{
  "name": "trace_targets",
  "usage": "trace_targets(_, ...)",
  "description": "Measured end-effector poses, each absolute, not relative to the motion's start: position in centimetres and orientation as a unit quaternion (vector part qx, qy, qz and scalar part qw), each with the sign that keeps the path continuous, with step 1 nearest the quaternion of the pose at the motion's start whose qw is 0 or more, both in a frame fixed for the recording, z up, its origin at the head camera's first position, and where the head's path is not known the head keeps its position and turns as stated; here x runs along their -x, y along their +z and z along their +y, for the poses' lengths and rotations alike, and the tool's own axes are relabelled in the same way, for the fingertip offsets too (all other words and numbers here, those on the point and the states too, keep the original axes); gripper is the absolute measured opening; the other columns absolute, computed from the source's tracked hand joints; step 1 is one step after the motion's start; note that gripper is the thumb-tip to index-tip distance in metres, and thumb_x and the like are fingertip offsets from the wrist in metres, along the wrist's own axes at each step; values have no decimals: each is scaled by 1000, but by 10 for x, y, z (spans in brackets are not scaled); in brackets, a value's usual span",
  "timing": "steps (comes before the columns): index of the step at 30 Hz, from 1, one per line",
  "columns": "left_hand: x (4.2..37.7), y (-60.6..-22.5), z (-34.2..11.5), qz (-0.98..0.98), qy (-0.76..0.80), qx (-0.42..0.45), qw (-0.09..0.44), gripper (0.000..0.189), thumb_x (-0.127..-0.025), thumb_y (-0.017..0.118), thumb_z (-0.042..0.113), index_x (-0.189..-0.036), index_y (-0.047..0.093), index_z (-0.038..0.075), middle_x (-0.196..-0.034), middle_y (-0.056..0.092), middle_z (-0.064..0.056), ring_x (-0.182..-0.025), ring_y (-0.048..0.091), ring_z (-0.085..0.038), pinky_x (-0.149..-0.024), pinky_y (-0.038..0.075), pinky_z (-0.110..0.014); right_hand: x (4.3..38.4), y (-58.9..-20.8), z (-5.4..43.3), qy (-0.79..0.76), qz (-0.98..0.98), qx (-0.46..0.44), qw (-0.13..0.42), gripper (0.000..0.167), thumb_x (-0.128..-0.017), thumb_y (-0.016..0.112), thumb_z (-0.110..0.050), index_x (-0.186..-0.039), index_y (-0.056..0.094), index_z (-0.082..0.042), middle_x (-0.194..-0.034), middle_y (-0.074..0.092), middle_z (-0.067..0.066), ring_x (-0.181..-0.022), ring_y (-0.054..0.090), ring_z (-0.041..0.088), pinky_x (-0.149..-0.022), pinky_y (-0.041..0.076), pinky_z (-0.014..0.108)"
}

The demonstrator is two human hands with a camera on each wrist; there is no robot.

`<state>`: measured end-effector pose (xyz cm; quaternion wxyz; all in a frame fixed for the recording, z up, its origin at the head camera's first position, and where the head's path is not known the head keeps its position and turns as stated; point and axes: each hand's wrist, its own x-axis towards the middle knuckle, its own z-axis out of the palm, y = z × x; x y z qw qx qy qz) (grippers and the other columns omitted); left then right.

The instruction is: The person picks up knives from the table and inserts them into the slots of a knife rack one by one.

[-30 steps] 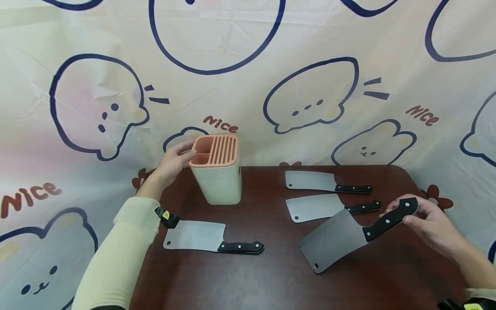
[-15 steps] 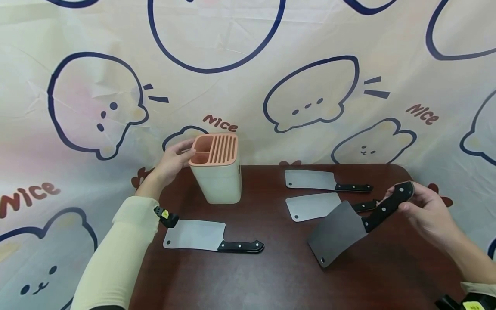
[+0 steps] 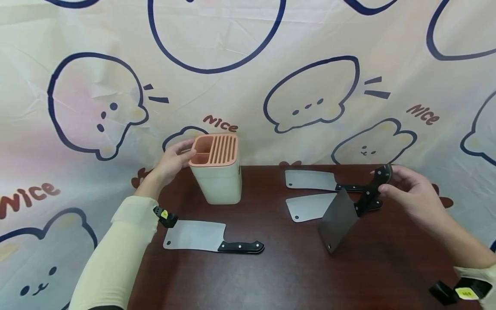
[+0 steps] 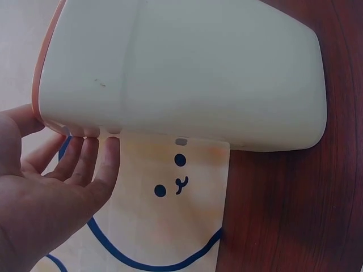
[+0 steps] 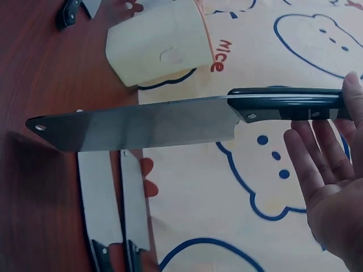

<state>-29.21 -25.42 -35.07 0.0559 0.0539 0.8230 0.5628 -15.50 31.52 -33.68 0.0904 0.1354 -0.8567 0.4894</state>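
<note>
A dark red-brown wooden table (image 3: 279, 280), streaked with grain and softly shiny, carried a knife holder (image 3: 218, 186) that stood upright close to the table's far edge. Behind the holder, and out to both its sides, hung a pale, lightly creased cloth (image 3: 228, 99) printed with navy-outlined animal heads, red-brown flowers and the word "Nice". The holder's body was cream, its top orange-pink, with slots on the right and compartments on the left.

At the holder's left side, the left hand (image 3: 172, 163) rested its loosely extended fingers against the rim and wall. To the right of the holder and nearer the person, the right hand (image 3: 412, 193) gripped the black handle of a raised cleaver (image 3: 339, 221), its blade slanting down toward the table; whether the lowest corner touched the wood could not be told.

Right of the holder, an upper cleaver (image 3: 310, 179) and a lower cleaver (image 3: 309, 207) lay flat, near each other. In front of the holder lay a front cleaver (image 3: 195, 235), handle pointing right.
</note>
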Motion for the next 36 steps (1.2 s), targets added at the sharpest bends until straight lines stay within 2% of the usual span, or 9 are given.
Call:
trace_targets(9, 290, -345, -256, 838, 543, -46, 31, 59, -106, 55, 35, -158, 36, 15, -159, 39, -10, -144, 40, -33, -115, 35, -56, 169, -308, 293, 467, -864, -164, 94, 35, -96, 68, -2, -126, 64, -19, -107, 69, -16, -90, 65, 3, -78, 51, 11)
trace_targets(15, 290, -331, -254, 852, 518, -69, -26, 59, -107, 53, 32, -157, 35, 6, -157, 41, -18, -143, 41, -35, -113, 39, -54, 178, -288, 274, 462, -867, -156, 105, 32, -94, 72, -3, -125, 67, -7, -101, 72, -13, -89, 68, 5, -77, 53, 13)
trace_targets(19, 287, -314, -248, 857, 503, -102, -46, 57, -107, 52, 30, -155, 37, 3, -156, 41, -21, -143, 41, -36, -113, 38, -54, 183, -278, 265, 439, -880, -138, 118, 30, -94, 74, -9, -123, 67, -6, -95, 73, -12, -87, 68, 6, -77, 50, 13)
trace_targets(25, 283, -293, -234, 863, 486, -128, -52, 55, -105, 58, 30, -152, 44, 6, -153, 47, -18, -142, 43, -32, -118, 32, -54, 191, -266, 255, 423, -889, -132, 119, 30, -94, 75, -17, -121, 68, -8, -95, 74, -7, -86, 69, 7, -78, 51, 12)
trace_targets(31, 278, -278, -209, 850, 489, -191, -43, 51, -105, 58, 20, -151, 44, 2, -150, 49, -20, -140, 45, -32, -117, 33, -51, 201, -256, 244, 409, -895, -137, 113, 31, -95, 75, -23, -122, 68, -9, -97, 74, -6, -87, 69, 6, -79, 50, 11)
trace_targets(36, 271, -267, -183, 845, 486, -223, -24, 51, -104, 59, 20, -151, 45, 6, -149, 51, -15, -137, 49, -29, -114, 40, -50, 207, -248, 229, 410, -893, -146, 113, 32, -95, 75, -27, -122, 67, -10, -99, 74, -1, -86, 71, 6, -80, 51, 11)
